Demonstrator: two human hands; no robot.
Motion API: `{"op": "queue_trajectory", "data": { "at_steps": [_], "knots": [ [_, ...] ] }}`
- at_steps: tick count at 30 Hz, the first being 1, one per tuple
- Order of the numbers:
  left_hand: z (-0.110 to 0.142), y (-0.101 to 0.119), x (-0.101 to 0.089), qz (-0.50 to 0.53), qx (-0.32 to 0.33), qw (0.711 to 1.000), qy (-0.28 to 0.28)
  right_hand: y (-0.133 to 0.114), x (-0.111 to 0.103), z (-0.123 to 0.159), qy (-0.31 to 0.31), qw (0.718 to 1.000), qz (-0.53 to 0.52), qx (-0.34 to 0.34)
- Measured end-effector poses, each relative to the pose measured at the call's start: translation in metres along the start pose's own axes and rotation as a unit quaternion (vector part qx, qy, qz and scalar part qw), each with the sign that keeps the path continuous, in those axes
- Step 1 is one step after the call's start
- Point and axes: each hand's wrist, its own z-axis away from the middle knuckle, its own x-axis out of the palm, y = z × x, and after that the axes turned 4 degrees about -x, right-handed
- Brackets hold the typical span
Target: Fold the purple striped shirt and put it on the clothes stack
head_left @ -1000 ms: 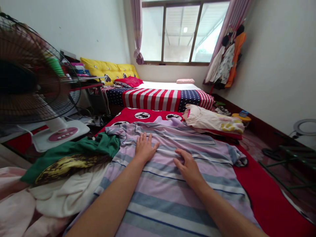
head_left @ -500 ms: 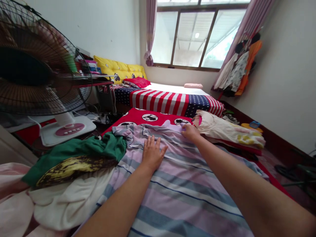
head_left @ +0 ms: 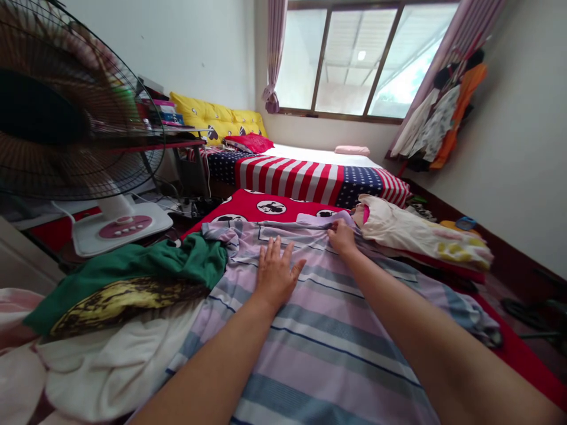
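A striped shirt (head_left: 323, 342) in lilac, grey and blue lies spread flat in front of me on a red printed cover (head_left: 261, 206). My left hand (head_left: 275, 273) rests flat on the shirt's upper middle, fingers spread. My right hand (head_left: 342, 235) reaches further to the shirt's far edge and pinches the lilac collar (head_left: 319, 219) there.
A green and yellow garment (head_left: 133, 277) and white cloth (head_left: 110, 354) are piled at my left. A cream garment (head_left: 420, 233) lies at the right. A standing fan (head_left: 66, 118) is close on the left. A flag-patterned bed (head_left: 310, 174) lies beyond, below the window.
My right hand left the shirt's middle, reached to the far collar and has closed on it. The left hand stayed flat on the shirt. The view shifted slightly.
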Motion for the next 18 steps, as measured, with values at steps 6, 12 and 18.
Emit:
{"op": "queue_trajectory", "data": {
  "at_steps": [6,12,18],
  "knots": [
    [0.001,0.002,-0.002,0.003,-0.003,1.0,0.001,-0.022,0.003,0.041,-0.011,0.99,-0.029,-0.137],
    [-0.001,0.003,-0.004,0.068,0.099,0.993,-0.002,-0.05,0.007,0.029,-0.021,0.99,-0.034,-0.132],
    [-0.001,0.002,-0.005,0.105,0.135,0.985,-0.016,-0.072,0.018,0.001,-0.075,0.989,-0.036,-0.12]
  ]
}}
